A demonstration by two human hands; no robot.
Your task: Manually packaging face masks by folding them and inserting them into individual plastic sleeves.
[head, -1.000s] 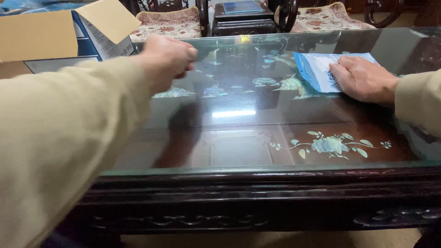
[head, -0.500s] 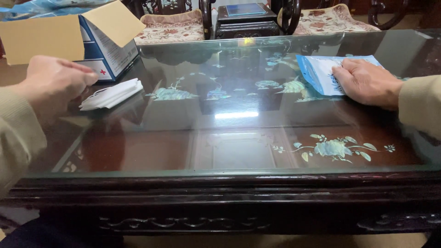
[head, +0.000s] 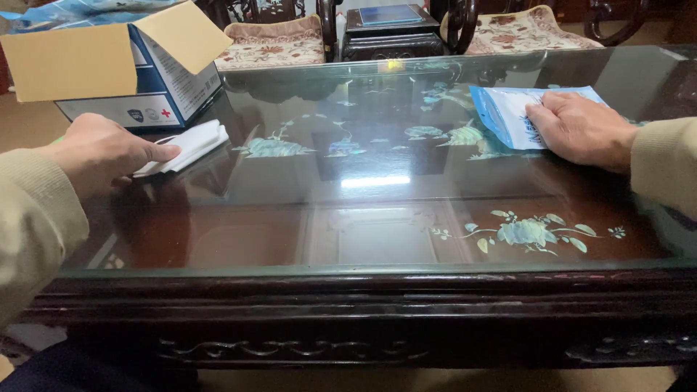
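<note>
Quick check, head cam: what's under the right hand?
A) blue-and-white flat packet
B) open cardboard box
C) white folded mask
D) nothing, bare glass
A: the right hand lies flat on the blue-and-white flat packet on the glass table; the white folded mask is at the left hand.

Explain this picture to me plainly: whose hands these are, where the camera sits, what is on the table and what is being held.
There is no machine here. The view comes from a camera worn on a person's head, looking down at their own two bare hands in tan sleeves.

The surface is a dark wooden table with a glass top over inlaid flowers.

The left hand rests on the glass and holds a folded white mask by its near end. Just behind it stands an open cardboard box, white and blue, flaps up.

The right hand lies flat on a blue and white pouch, pressing it to the glass.

Beyond the table stand cushioned chairs and a small dark stand.
</note>
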